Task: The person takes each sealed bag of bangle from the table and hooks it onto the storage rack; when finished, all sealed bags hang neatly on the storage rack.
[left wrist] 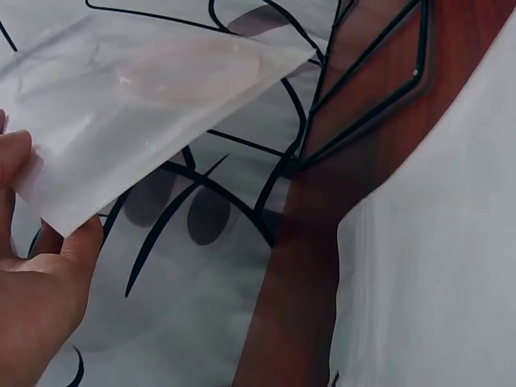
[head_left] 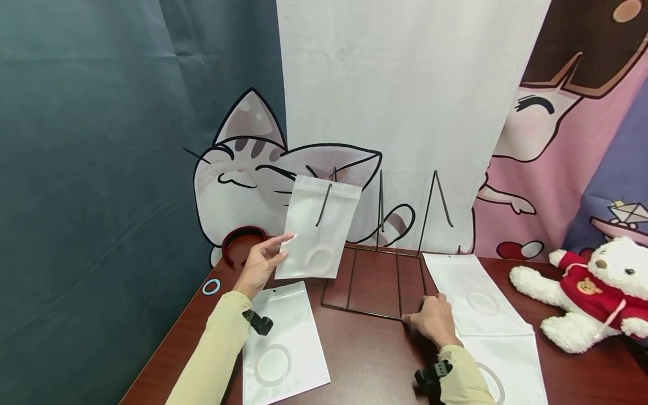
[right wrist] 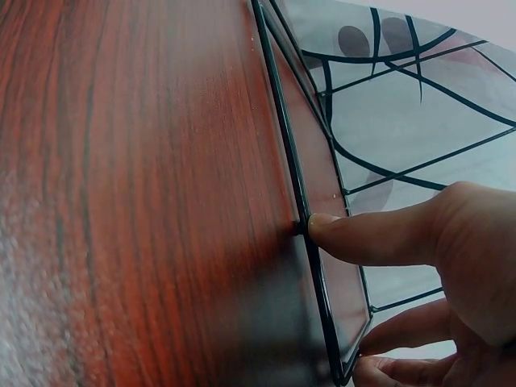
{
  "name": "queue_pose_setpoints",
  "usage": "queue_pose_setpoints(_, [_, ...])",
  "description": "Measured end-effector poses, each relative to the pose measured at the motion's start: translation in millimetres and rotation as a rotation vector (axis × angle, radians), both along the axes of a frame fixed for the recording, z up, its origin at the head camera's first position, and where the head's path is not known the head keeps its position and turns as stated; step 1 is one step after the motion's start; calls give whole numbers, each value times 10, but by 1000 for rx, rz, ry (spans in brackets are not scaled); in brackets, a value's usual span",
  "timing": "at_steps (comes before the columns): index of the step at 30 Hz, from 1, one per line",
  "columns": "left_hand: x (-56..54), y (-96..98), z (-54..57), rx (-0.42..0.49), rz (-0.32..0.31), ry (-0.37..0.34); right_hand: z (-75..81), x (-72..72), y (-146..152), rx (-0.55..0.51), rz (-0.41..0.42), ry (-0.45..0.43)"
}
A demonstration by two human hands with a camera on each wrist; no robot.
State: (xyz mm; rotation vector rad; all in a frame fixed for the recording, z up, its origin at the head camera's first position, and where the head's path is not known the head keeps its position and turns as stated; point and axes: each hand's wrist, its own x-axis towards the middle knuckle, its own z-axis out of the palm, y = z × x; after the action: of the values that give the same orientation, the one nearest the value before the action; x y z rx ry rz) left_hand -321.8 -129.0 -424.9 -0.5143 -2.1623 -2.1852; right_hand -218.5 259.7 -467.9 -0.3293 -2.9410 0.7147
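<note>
A white zip-top pouch [head_left: 329, 230] with a faint ring showing through hangs at the left prong of a black wire rack [head_left: 374, 312]; the prong's end lies in front of the pouch. My left hand [head_left: 260, 265] pinches the pouch by its left edge. In the left wrist view, thumb and fingers hold a corner of the pouch [left wrist: 105, 129]. Down at the rack's front right corner, my right hand [head_left: 432, 320] grips the base wire. The right wrist view has the thumb on the front wire [right wrist: 292, 173] and the other fingers at the corner.
Another white pouch [head_left: 280, 343] lies on the table by my left forearm. Two more overlapping pouches [head_left: 486, 287] lie right of the rack. A blue ring [head_left: 211, 287] and dark red headband [head_left: 228, 242] are at the left. A white teddy bear [head_left: 577, 320] sits at the right.
</note>
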Motion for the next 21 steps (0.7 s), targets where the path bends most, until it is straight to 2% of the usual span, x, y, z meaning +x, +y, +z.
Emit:
queue_pose_setpoints(5, [-120, 93, -6, 38, 31, 5, 14, 5, -12, -8, 2, 4])
queue_pose_setpoints(11, [-243, 174, -10, 62, 39, 37, 17, 9, -5, -17, -6, -3])
queue_pose_setpoints(21, [-268, 161, -19, -102, 76, -11, 5, 9, 0, -14, -6, -16])
